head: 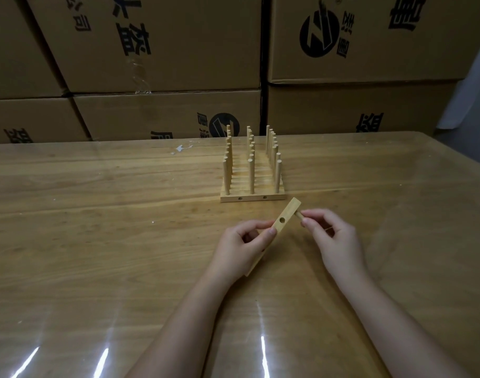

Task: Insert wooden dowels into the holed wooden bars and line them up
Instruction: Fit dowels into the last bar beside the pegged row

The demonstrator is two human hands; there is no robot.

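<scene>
Over open bench point(110, 227), left hand point(243, 242) grips the holed bar point(290, 210), right hand point(335, 237) pinches a half-hidden dowel point(298, 214) near the dowelled bars point(252, 198).

Dowel point(298, 214) mostly hidden btwn bar point(290, 210) & right hand point(335, 241); bar's lower half behind left hand point(240, 248).

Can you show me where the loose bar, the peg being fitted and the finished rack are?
loose wooden bar point(288, 212): head view, flat face just above its hole.
dowel point(298, 213): head view, short stub showing beside the bar.
finished rack point(252, 198): head view, front edge of nearest bar.
</scene>
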